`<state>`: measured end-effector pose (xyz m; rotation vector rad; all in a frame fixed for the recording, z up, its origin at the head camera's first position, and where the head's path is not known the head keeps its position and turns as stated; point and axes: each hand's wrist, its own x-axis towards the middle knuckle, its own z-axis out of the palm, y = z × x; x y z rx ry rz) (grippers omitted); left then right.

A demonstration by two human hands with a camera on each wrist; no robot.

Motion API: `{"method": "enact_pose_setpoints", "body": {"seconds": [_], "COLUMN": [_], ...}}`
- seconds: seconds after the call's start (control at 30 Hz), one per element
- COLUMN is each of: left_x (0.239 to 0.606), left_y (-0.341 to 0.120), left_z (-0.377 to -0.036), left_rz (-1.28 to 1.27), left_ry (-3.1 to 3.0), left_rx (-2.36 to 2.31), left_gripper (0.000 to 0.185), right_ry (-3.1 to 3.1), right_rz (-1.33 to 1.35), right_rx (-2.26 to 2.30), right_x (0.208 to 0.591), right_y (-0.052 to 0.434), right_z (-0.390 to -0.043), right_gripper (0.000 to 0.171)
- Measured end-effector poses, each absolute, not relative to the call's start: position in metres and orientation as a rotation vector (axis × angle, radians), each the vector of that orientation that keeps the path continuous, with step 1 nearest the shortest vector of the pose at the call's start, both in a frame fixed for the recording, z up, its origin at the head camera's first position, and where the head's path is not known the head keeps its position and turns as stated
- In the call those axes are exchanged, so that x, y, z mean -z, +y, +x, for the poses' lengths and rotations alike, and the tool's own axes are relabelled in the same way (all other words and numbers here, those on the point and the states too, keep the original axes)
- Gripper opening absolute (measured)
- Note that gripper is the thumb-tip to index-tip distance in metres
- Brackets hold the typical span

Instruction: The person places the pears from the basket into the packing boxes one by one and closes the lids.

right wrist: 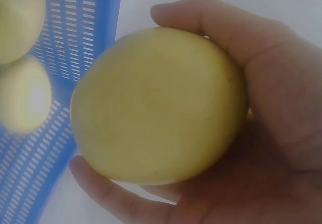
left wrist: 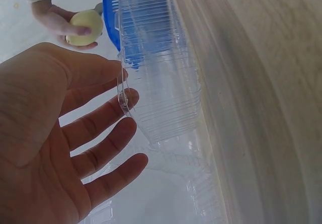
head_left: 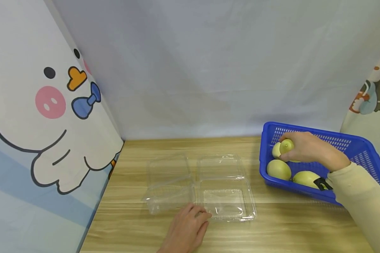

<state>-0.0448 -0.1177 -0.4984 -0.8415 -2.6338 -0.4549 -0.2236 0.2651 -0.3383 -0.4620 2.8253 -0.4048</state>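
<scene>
My right hand (head_left: 305, 147) grips a pale yellow melon (right wrist: 158, 105) over the blue basket (head_left: 356, 138). In the right wrist view thumb and fingers wrap round its sides. The left hand (head_left: 187, 228) is at the front edge of an open clear plastic clamshell box (head_left: 225, 200) on the table. In the left wrist view its thumb and forefinger pinch the rim of the clear box (left wrist: 161, 98), and the other fingers are spread and gently bent. Several pale melons (head_left: 278, 170) lie in the basket, partly hidden by my right arm.
To the left of the open box stands a second clear plastic box (head_left: 169, 186) with its lid raised. The wooden table (head_left: 130, 225) meets a pale curtain (head_left: 209, 70) at the back. A cartoon-printed cloth (head_left: 28, 116) hangs along the left side.
</scene>
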Motion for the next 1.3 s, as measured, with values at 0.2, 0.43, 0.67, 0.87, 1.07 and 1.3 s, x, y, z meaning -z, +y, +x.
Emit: {"method": "enact_pose_setpoints", "body": {"seconds": [0.2, 0.43, 0.67, 0.87, 1.07, 1.3], "left_x": [0.498, 0.499, 0.498, 0.497, 0.497, 0.500], "left_y": [-0.118, -0.119, -0.118, -0.119, -0.119, -0.119], "left_z": [-0.045, -0.045, -0.044, -0.044, -0.045, -0.046], "left_rz": [-0.842, -0.838, -0.824, -0.823, -0.829, -0.834], "left_ry": [-2.636, -2.626, -2.662, -2.672, -2.668, -2.645], "left_rx": [0.459, 0.470, 0.480, 0.464, 0.453, 0.461], "left_gripper": [0.013, 0.014, 0.015, 0.015, 0.015, 0.014], "right_ry": [2.833, 2.837, 2.831, 2.833, 2.836, 2.834], "right_rz": [-0.471, -0.486, -0.518, -0.533, -0.551, -0.555], "right_rx": [0.396, 0.394, 0.404, 0.413, 0.401, 0.409], "right_x": [0.339, 0.339, 0.339, 0.340, 0.340, 0.340], "right_y": [0.265, 0.264, 0.260, 0.257, 0.254, 0.251], "right_z": [-0.223, -0.223, -0.222, -0.219, -0.218, -0.216], "right_gripper": [0.068, 0.066, 0.063, 0.062, 0.063, 0.064]}}
